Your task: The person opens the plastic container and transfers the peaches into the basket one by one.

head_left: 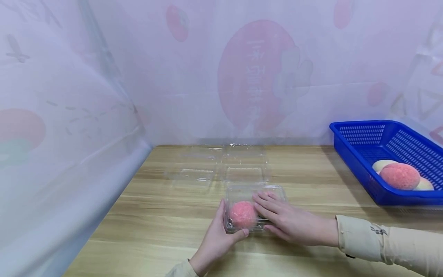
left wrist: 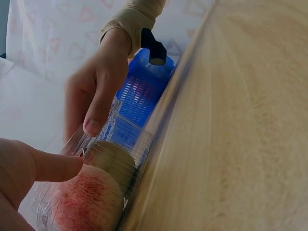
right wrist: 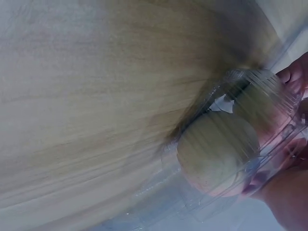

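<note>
A clear plastic clamshell box (head_left: 238,189) with pink-and-cream peaches (head_left: 243,214) inside lies on the table, its lid down over the fruit. My left hand (head_left: 219,234) grips the box's near left corner, thumb along the front edge and fingers along the left side. Over the right half of the lid, my right hand (head_left: 294,221) rests with extended fingers, partly covering a second peach. The left wrist view shows a red-speckled peach (left wrist: 86,199) beside a paler one (left wrist: 113,163) through the plastic. Whether the front edge is fully fastened, I cannot tell.
Behind the box, two more clear plastic boxes (head_left: 243,174) lie side by side with their lids raised. At the right stands a blue perforated basket (head_left: 360,173) holding several peaches (head_left: 399,176). A printed cloth (head_left: 187,96) hangs along the table's back and left.
</note>
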### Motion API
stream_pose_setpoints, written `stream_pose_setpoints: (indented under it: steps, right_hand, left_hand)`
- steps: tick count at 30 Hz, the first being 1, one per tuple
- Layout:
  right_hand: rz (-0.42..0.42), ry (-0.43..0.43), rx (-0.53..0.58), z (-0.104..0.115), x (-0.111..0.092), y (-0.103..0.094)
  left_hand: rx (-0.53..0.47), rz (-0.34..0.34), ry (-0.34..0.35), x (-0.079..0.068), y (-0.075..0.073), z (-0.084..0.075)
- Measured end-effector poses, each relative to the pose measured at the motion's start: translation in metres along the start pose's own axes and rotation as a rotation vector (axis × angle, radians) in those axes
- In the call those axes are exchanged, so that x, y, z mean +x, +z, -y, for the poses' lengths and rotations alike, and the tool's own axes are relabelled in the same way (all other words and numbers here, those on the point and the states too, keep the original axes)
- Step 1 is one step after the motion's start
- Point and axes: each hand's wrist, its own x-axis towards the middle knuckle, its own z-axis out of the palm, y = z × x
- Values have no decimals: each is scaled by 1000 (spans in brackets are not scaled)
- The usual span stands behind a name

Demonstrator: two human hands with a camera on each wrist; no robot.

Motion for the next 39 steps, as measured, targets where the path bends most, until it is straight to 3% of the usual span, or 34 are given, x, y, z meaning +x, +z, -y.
stream_pose_setpoints:
  steps: [9, 20, 31, 39]
  right_hand:
    - [-75, -29, 7, 0, 3, -1]
    - [-207, -121, 33, -5, 10, 0]
    - [-234, -187, -92, -5, 9, 3]
    - [-246, -205, -113, -4, 10, 4]
  left_hand:
    - [38, -12, 38, -3, 2, -2]
    - [44, -15, 11, -2, 3, -1]
    - [91, -28, 16, -4, 5, 0]
    - [77, -17, 12, -3, 4, 1]
